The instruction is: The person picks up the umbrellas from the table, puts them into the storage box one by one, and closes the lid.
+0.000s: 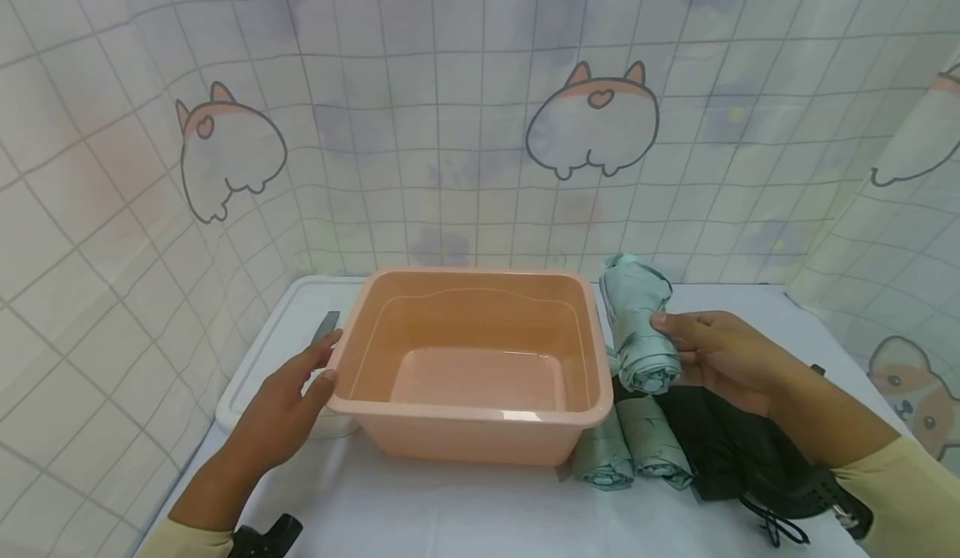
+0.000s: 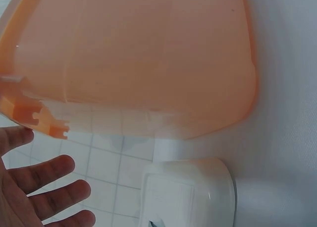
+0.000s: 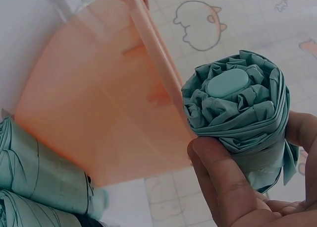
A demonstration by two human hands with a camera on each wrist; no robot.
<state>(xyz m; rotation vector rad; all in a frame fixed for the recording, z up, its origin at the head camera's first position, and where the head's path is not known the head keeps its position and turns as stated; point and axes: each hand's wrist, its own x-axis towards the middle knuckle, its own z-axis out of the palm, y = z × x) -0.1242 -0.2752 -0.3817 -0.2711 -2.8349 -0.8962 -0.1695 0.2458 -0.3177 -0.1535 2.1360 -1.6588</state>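
Observation:
A peach plastic tub stands on the white-covered table, its inside bare. My left hand is at the tub's left rim, fingers extended; in the left wrist view a fingertip touches the underside of the rim. At the tub's right side my right hand grips a rolled teal folding umbrella between thumb and fingers, raised just beside the rim. The right wrist view shows the umbrella's oval end amid the folds. Two similar green umbrellas lie below it against the tub.
A black folded umbrella with a cord lies under my right forearm. Behind my left hand is a white tray with a grey object on it, partly hidden by the tub. A patterned curtain encloses the table's back and sides.

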